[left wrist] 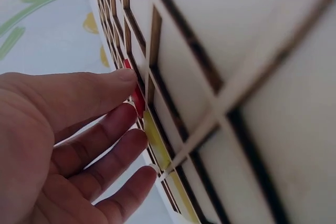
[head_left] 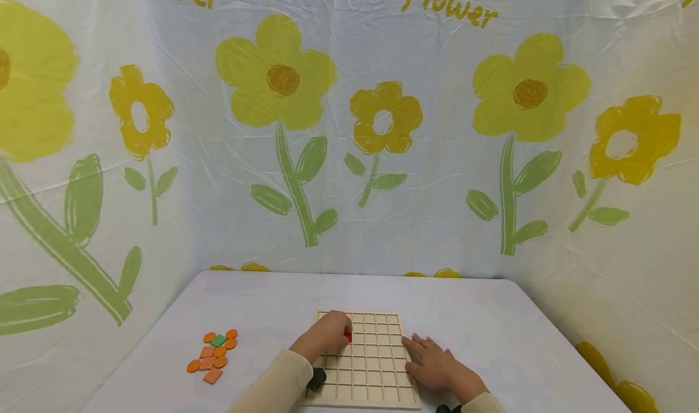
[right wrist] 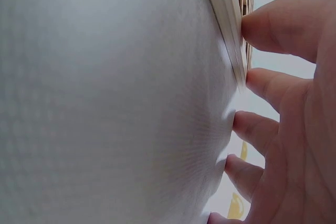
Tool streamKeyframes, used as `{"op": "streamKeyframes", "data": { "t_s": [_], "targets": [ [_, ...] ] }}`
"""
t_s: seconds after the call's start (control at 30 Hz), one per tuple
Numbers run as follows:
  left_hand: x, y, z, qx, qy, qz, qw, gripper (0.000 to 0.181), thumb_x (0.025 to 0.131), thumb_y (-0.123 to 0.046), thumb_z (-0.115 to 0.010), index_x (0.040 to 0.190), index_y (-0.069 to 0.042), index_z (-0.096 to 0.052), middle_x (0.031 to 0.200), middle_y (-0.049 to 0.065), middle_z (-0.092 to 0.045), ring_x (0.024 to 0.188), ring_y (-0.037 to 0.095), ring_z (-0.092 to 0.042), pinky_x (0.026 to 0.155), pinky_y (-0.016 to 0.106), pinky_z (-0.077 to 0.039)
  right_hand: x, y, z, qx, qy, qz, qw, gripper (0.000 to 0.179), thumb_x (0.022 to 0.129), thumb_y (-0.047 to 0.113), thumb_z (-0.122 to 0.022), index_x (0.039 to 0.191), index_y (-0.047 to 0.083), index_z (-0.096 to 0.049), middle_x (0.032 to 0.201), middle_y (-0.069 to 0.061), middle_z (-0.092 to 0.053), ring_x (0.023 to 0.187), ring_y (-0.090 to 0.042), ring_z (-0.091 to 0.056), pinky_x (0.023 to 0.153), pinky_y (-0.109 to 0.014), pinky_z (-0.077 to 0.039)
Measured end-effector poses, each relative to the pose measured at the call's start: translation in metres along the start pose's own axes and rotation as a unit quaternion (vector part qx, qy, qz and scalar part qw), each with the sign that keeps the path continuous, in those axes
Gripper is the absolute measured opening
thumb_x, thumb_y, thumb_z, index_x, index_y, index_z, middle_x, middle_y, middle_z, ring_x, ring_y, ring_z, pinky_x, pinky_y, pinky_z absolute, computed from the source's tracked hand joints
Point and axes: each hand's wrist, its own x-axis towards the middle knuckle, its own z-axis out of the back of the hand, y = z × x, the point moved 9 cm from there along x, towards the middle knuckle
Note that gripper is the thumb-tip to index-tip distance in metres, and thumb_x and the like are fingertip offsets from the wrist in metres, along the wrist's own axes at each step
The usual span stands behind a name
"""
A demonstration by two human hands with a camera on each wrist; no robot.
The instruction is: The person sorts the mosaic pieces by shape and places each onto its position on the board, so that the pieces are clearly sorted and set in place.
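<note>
A wooden grid board (head_left: pixel 374 378) lies on the table. Over its upper left part, my left hand (head_left: pixel 329 332) pinches a red tile (left wrist: pixel 138 100) at one of the cells, thumb and index finger on it. Beside the red one, yellow tiles (left wrist: pixel 156 141) show in neighbouring cells in the left wrist view; from the head view the hand hides them. Along the board's right edge rests my right hand (head_left: pixel 437 365), its fingers spread. Its thumb (right wrist: pixel 278 27) and index finger touch the board's side, and the other fingertips press on the tabletop.
Left of the board lies a loose group of tiles: orange discs (head_left: pixel 220 361), orange squares (head_left: pixel 213 375) and a green square (head_left: pixel 218 341). Flower-printed cloth (head_left: pixel 431 201) hangs behind the white table (head_left: pixel 464 304) and on both sides.
</note>
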Motion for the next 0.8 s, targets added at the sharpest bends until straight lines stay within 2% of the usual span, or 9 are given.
{"op": "streamKeyframes", "data": {
  "t_s": [0.1,0.2,0.27,0.33,0.53,0.73,0.8],
  "targets": [
    [-0.004,0.003,0.000,0.002,-0.003,-0.001,1.0000,0.006,0.083,-0.005,-0.067,0.087,-0.009,-0.070,0.080,-0.004,-0.061,0.073,0.009,-0.052,0.068,0.025,-0.045,0.000,0.000,-0.001,-0.001,0.003,0.000,1.0000,0.055,0.092,0.038,-0.056,0.142,0.017,-0.048,0.150,-0.015,-0.041,0.140,-0.047,-0.031,0.103,-0.076,-0.020],
    [-0.009,0.008,0.003,0.006,-0.009,0.001,0.9999,0.016,0.086,-0.006,-0.062,0.100,-0.007,-0.071,0.095,0.003,-0.068,0.089,0.016,-0.063,0.078,0.030,-0.052,0.000,0.000,-0.001,-0.004,0.005,0.000,1.0000,0.056,0.093,0.039,-0.056,0.143,0.016,-0.047,0.151,-0.015,-0.041,0.140,-0.047,-0.031,0.103,-0.076,-0.019],
    [-0.013,0.013,0.005,0.008,-0.016,0.008,0.9998,0.022,0.087,-0.006,-0.059,0.107,-0.006,-0.070,0.104,0.006,-0.069,0.100,0.022,-0.064,0.085,0.035,-0.053,0.001,-0.001,0.000,-0.006,0.007,-0.002,1.0000,0.056,0.093,0.039,-0.056,0.143,0.016,-0.047,0.151,-0.015,-0.040,0.140,-0.048,-0.031,0.103,-0.076,-0.019],
    [-0.017,0.019,0.008,0.006,-0.019,0.020,0.9996,0.023,0.088,-0.006,-0.057,0.108,-0.005,-0.070,0.105,0.008,-0.068,0.103,0.025,-0.064,0.087,0.038,-0.052,0.002,-0.002,0.000,-0.008,0.006,-0.005,0.9999,0.056,0.093,0.040,-0.056,0.143,0.016,-0.047,0.151,-0.015,-0.040,0.140,-0.048,-0.030,0.103,-0.076,-0.019],
    [-0.030,0.037,0.019,0.009,-0.037,0.059,0.9975,0.021,0.088,-0.010,-0.060,0.106,-0.006,-0.070,0.102,0.006,-0.067,0.099,0.025,-0.063,0.087,0.042,-0.051,0.004,-0.004,-0.002,-0.011,0.005,-0.007,0.9999,0.057,0.092,0.040,-0.056,0.143,0.017,-0.047,0.151,-0.015,-0.040,0.140,-0.048,-0.030,0.103,-0.076,-0.019],
    [-0.045,0.054,0.035,0.056,-0.064,0.076,0.9935,0.018,0.086,-0.013,-0.067,0.103,-0.008,-0.071,0.093,0.004,-0.066,0.088,0.023,-0.062,0.079,0.043,-0.050,0.006,-0.005,-0.004,-0.011,0.006,-0.007,0.9999,0.057,0.092,0.040,-0.056,0.143,0.016,-0.047,0.151,-0.015,-0.040,0.140,-0.047,-0.030,0.103,-0.076,-0.019],
    [-0.050,0.063,0.039,0.069,-0.065,0.092,0.9912,0.018,0.085,-0.015,-0.068,0.102,-0.010,-0.071,0.091,0.002,-0.066,0.086,0.022,-0.062,0.078,0.043,-0.049,0.007,-0.005,-0.004,-0.011,0.008,-0.008,0.9999,0.057,0.092,0.040,-0.056,0.143,0.017,-0.047,0.151,-0.015,-0.040,0.140,-0.047,-0.030,0.103,-0.075,-0.020]
  ]
}}
